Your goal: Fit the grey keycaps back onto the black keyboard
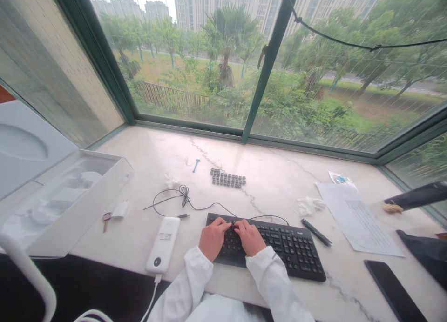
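A black keyboard lies at a slant on the marble-patterned sill in front of me. My left hand and my right hand are both over its left half, fingertips almost meeting near the top rows. The fingers of each hand are curled and closed together; whatever lies between the tips is too small and too covered to make out. Behind the keyboard, several loose dark keycaps are laid out in rows. Farther back and to their left lies a small blue tool.
Left of the keyboard are a white power bank, a coiled black cable, a white plug, a key and an open white box. On the right lie a pen, printed paper, crumpled plastic and a phone.
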